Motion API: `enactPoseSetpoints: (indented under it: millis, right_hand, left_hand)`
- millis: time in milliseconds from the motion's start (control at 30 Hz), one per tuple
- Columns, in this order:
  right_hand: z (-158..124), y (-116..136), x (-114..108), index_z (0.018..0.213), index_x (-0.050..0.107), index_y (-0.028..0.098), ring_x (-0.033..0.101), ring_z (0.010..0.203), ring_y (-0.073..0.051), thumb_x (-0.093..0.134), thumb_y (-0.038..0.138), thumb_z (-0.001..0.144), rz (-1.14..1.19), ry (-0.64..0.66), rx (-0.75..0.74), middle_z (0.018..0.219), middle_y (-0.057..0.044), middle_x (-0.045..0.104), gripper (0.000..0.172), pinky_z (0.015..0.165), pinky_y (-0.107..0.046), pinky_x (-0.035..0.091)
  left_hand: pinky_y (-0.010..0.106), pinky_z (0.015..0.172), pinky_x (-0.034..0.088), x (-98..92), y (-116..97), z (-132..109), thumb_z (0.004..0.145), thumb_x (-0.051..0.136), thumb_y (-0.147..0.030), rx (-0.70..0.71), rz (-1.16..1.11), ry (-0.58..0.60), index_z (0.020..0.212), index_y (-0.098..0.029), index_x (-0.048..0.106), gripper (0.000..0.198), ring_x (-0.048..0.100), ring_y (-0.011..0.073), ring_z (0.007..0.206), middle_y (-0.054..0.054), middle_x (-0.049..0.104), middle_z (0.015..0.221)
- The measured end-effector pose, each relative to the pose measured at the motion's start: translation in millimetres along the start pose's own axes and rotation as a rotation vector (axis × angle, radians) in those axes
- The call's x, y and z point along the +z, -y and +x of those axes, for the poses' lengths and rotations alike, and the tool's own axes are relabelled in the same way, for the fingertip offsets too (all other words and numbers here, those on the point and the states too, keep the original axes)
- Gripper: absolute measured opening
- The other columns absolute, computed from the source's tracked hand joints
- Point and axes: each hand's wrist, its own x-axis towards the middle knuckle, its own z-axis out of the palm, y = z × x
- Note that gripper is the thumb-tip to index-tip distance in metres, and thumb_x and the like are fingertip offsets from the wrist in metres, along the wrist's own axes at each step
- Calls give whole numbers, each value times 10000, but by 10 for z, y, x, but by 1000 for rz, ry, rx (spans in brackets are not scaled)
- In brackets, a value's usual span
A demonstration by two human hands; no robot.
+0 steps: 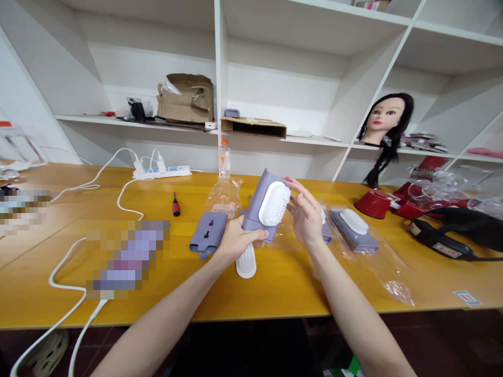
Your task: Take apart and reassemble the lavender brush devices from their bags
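In the head view, a purple brush unit (257, 201) is held above the counter (283, 288) by the left hand (239, 240), closed around its lower end. The right hand (308, 217) is held loosely open beside the white bristles (275, 204); whether they are touched cannot be made out. Because only one end appears gripped, the purple brush unit could be tipped or dropped onto the white ribbed piece (247, 264) below.

The single view comes from a camera worn on the person's head, facing forward and steeply enough down to cover the table (291, 296). It is close: both forearms (168, 309) enter from the bottom edge, with the left hand (238, 238) and right hand (306, 220) near the centre. White shelves (291, 78) fill the top, dark floor (444, 340) the bottom.
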Motion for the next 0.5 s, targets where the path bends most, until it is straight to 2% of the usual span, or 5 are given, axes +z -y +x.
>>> enactPoseSetpoints:
  millis: [67,233,367,500]
  right_hand:
    - [-8,1,-1,969,681,283,472,1174,-245,537,364,813,-43,25,-32,1384,-11,414,227,869,-373,446]
    - [-21,2,0,1032,664,312,422,1215,-240,511,390,833,-112,34,-58,1401,1,377,263,849,-351,462]
    - [-22,-6,5,1051,659,305,456,1163,-226,478,414,847,-121,25,-28,1362,-6,389,294,781,-309,483]
    - [-43,-38,21,950,699,281,505,1075,-207,481,400,851,-128,-6,-59,1275,-26,435,267,738,-301,482]
  left_hand:
    - [283,546,484,-4,-14,2,533,732,-220,2,7,2,743,-139,593,265,596,154,517,-11,619,572]
    - [284,571,479,23,-37,-18,513,742,-234,20,5,-4,736,-138,611,277,587,149,548,-7,617,587]
    - [278,573,466,30,-13,-6,492,751,-233,-7,7,7,716,-133,617,279,561,137,549,-8,604,585]
    - [274,603,464,2,46,14,493,758,-224,-3,49,20,723,-126,627,282,573,147,605,11,627,634]
